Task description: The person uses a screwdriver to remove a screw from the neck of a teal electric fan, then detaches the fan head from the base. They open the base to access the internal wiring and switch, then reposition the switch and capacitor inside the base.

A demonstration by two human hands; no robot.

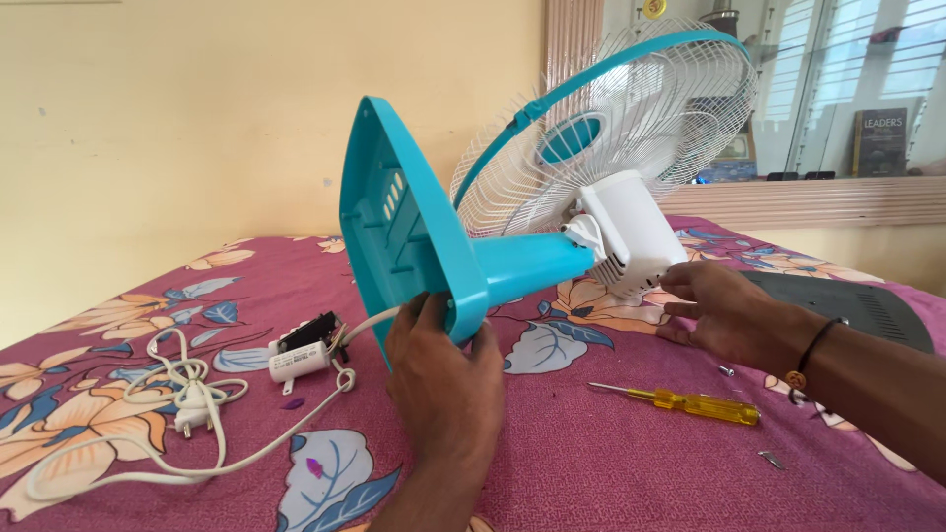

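A table fan lies tipped on its side on a bed. My left hand (445, 379) grips the lower edge of its teal square base (394, 236), whose hollow underside faces left. The teal neck (527, 268) runs right to the white motor housing (626, 234). My right hand (724, 313) rests against the underside of that housing, fingers spread on it. Behind stands the white wire grille with a teal rim (631, 108).
A white power cord with plug (192, 409) trails from the base, beside a white capacitor (299, 362) and a black switch block (310, 330). A yellow-handled screwdriver (695, 402) and loose screws (772, 459) lie on the flowered magenta bedsheet (611, 463). A dark grey panel (867, 305) lies right.
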